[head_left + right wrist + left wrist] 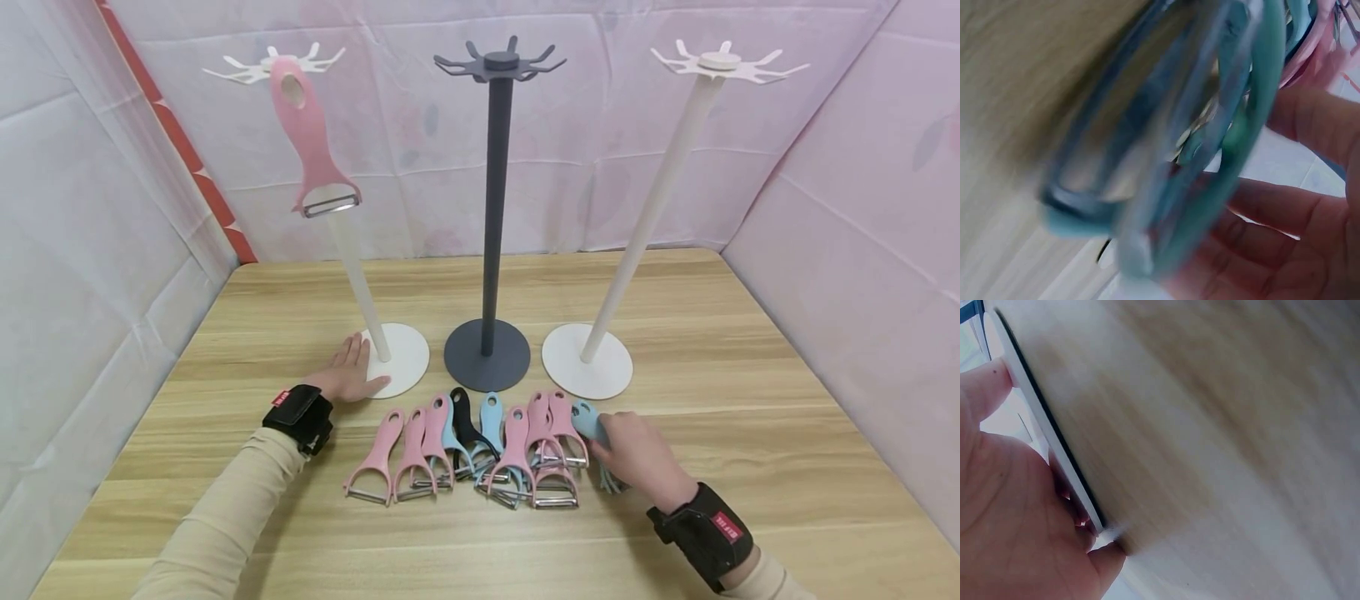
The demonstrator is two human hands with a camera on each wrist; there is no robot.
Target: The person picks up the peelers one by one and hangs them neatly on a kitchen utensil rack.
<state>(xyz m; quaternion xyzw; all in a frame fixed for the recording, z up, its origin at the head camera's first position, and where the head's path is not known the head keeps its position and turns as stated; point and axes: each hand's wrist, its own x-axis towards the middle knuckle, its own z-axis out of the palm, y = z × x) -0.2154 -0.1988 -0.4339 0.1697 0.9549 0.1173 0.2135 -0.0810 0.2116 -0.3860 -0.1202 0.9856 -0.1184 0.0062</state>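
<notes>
My left hand (347, 372) rests on the round white base (408, 358) of the left stand, fingers stretched along its edge. In the left wrist view the thumb presses the top of the thin base plate (1041, 419). My right hand (637, 450) grips light blue peelers (587, 419) by their handles, at the right end of a row of peelers. Their heads and metal blades (1179, 125) look blurred in the right wrist view; how many there are is hard to tell. A pink peeler (311, 137) hangs from a hook on the left stand.
Several pink peelers (381, 450), blue ones and a black peeler (465, 421) lie overlapping on the wooden table (450, 558). Behind them stand a dark grey stand (498, 183) and a white stand (660, 200), each topped with hooks. Cloth-covered walls enclose the table's back and sides.
</notes>
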